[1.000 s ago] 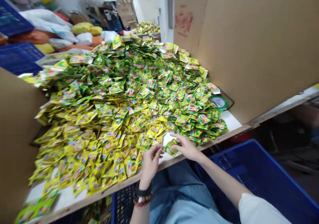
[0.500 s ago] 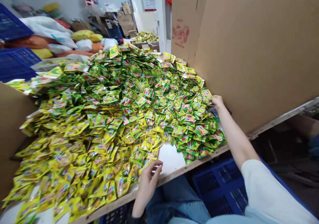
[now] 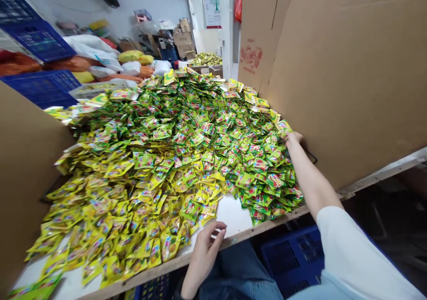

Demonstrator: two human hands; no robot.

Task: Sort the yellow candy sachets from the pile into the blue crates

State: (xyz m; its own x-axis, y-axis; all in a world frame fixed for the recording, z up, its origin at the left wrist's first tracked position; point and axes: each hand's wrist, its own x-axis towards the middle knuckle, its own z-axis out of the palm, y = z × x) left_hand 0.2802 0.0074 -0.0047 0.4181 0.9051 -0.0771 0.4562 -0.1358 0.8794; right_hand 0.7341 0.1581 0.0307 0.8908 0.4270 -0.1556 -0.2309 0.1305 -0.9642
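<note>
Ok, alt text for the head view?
A white table heaped with green and yellow sachets fills the head view. The right hand touches the pile's right side beside a cardboard panel; the left hand hovers by the table's near edge.

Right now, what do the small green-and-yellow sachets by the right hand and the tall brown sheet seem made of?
The small green-and-yellow sachets near the right hand look like glossy printed plastic film or foil, going by bright highlights on their creased surfaces. The tall brown sheet looks like matte cardboard, with fold creases and a red stamped mark.
</note>
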